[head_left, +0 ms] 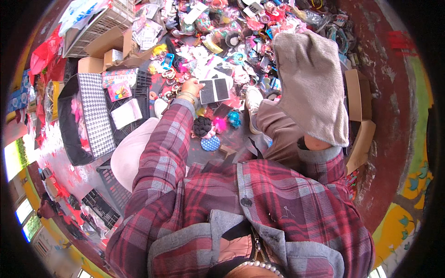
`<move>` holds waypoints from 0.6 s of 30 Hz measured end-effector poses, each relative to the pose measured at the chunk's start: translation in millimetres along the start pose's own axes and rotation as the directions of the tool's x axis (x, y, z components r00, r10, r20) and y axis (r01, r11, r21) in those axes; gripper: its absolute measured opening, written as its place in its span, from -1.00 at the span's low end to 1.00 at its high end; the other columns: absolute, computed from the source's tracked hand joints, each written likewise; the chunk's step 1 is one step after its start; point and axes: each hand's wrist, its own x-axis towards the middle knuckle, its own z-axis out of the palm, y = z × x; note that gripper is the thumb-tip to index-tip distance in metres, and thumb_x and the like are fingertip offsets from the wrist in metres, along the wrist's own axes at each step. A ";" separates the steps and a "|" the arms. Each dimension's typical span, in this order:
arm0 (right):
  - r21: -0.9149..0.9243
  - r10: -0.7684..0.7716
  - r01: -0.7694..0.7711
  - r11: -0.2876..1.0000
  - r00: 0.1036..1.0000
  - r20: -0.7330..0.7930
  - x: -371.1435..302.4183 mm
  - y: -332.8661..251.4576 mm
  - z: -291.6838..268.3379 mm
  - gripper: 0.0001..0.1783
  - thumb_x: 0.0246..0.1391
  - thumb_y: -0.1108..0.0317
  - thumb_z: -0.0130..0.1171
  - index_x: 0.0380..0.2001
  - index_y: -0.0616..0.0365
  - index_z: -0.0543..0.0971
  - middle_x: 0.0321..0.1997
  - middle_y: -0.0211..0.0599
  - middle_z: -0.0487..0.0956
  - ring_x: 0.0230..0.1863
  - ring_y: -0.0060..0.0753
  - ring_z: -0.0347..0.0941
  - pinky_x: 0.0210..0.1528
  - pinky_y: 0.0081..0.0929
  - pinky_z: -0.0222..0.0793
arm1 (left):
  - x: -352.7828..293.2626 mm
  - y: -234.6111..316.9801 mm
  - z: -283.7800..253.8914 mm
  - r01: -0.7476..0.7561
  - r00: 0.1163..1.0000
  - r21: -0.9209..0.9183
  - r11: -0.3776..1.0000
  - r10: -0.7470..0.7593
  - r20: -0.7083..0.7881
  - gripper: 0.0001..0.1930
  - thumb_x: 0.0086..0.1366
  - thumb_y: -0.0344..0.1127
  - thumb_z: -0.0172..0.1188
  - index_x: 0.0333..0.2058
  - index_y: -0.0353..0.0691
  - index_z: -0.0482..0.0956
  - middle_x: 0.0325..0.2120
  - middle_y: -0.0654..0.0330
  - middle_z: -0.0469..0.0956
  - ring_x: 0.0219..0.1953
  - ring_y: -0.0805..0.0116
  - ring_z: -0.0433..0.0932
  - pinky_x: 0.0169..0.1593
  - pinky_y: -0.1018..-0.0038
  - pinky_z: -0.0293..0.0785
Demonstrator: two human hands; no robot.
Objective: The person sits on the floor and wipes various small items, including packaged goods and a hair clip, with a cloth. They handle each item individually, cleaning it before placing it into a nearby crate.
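My left hand [191, 87], a bracelet at its wrist, reaches out over the heap of small goods. Its fingers are closed on the left edge of a flat black rectangular piece [214, 91] with pale lines and a pale border. A thick grey-beige cloth [309, 78] covers my right hand, which is raised at the right. Only that wrist [317, 142] shows below the cloth; the fingers are hidden. Near my left hand lie a black braided hair bun [202, 126], a pink tuft [219, 124], a teal pompom [234, 119] and a blue patterned round piece [210, 143].
A colourful heap of hair accessories and packets [222, 41] spreads ahead. At left stand a houndstooth-sided box [96, 113], an open cardboard box [109, 46] and a pale plastic crate [99, 30]. Another cardboard box [359, 95] is at right, beside a dark red floor strip [387, 116].
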 end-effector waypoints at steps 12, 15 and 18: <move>0.034 -0.347 0.345 0.938 0.936 0.063 -72.3 -54.9 64.1 -0.51 -0.03 0.13 0.03 -0.05 0.16 0.33 0.02 -0.02 0.28 0.12 -0.04 0.08 0.13 -0.16 -0.10 | -123.0 130.8 -59.3 -0.145 0.945 -0.829 0.540 0.323 0.045 -0.81 0.01 -0.42 0.04 -0.34 -0.30 0.41 -0.38 0.10 0.50 -0.30 0.19 0.51 -0.19 0.23 0.45; -0.056 -0.568 0.580 0.813 0.810 0.147 -106.0 -79.8 98.9 -0.50 -0.03 0.13 0.03 -0.04 0.16 0.33 0.05 0.00 0.27 0.15 -0.02 0.06 0.16 -0.13 -0.12 | -183.9 169.8 -52.3 -0.013 0.833 -0.950 0.312 0.529 0.162 -0.62 -0.05 -0.42 -0.01 -0.18 -0.39 0.39 -0.24 0.00 0.47 -0.12 0.10 0.43 0.06 0.14 0.25; -0.303 -0.693 0.744 0.596 0.667 0.273 -110.8 -69.2 145.2 -0.50 -0.03 0.13 0.03 -0.04 0.16 0.33 0.08 0.01 0.26 0.19 0.00 0.04 0.20 -0.11 -0.15 | -237.7 208.1 -24.6 -0.026 0.742 -0.964 0.263 0.652 0.158 -0.46 -0.08 -0.37 -0.01 -0.04 -0.45 0.28 -0.15 -0.01 0.43 -0.08 0.11 0.41 0.08 0.23 0.25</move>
